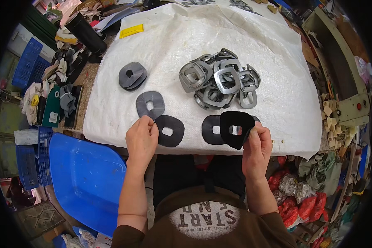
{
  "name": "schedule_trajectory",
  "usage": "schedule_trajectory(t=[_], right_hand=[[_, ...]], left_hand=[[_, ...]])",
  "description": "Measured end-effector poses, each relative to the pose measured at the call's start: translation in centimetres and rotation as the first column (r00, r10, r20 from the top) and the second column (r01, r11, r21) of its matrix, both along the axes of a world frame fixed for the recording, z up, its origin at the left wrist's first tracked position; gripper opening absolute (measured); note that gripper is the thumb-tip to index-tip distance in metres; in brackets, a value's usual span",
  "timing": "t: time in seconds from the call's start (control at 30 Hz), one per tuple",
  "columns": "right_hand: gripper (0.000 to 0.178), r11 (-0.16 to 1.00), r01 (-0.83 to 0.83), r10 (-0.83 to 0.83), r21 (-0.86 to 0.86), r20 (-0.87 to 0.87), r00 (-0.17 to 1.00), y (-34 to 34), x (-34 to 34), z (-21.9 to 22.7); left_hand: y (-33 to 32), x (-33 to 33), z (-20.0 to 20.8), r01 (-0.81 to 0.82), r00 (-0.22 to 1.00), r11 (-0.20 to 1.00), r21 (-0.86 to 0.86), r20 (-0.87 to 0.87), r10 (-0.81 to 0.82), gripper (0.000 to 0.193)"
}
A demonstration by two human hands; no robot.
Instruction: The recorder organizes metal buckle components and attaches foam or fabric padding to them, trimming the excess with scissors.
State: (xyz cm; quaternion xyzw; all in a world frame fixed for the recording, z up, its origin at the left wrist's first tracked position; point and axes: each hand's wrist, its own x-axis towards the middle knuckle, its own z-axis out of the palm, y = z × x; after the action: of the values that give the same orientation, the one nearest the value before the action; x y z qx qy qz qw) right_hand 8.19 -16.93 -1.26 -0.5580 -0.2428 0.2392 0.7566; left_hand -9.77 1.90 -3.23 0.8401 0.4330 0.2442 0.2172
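Observation:
My left hand [141, 139] pinches the left edge of a dark grey rounded pad [177, 131] with a hole in its middle. Just beyond it lies a lighter grey pad [158, 101] of the same shape. Between thumb and fingers of my right hand [257, 151] is the corner of a black holed pad [242, 118], tilted up from the table. It partly covers another dark pad [208, 133] lying flat, and a further edge shows behind it. Farther left is a small stack of grey pads [137, 81]. Silver-grey metal frames [218, 82] form a heap beyond my right hand.
White woven sheeting [277, 82] covers the table, with a yellow strip [131, 31] at its far left. A blue tub [82, 177] stands below the left edge. Wooden blocks [330, 113] and a metal cabinet [339, 58] are at right; red bags [308, 206] lie lower right.

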Motion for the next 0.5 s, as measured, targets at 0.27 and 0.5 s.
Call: schedule_trajectory(t=[0.27,0.5], right_hand=[[0.006,0.992,-0.088,0.099,-0.094,0.126,0.987,1.4,-0.9,0.3],[0.006,0.981,-0.122,0.162,-0.150,0.291,0.943,3.0,-1.8,0.4]], left_hand=[[-0.1,0.0,0.3,-0.076,0.997,0.995,-0.063,0.007,0.076,0.014],[4.0,-1.0,-1.4,0.282,0.956,0.916,0.284,-0.158,-0.245,0.025]])
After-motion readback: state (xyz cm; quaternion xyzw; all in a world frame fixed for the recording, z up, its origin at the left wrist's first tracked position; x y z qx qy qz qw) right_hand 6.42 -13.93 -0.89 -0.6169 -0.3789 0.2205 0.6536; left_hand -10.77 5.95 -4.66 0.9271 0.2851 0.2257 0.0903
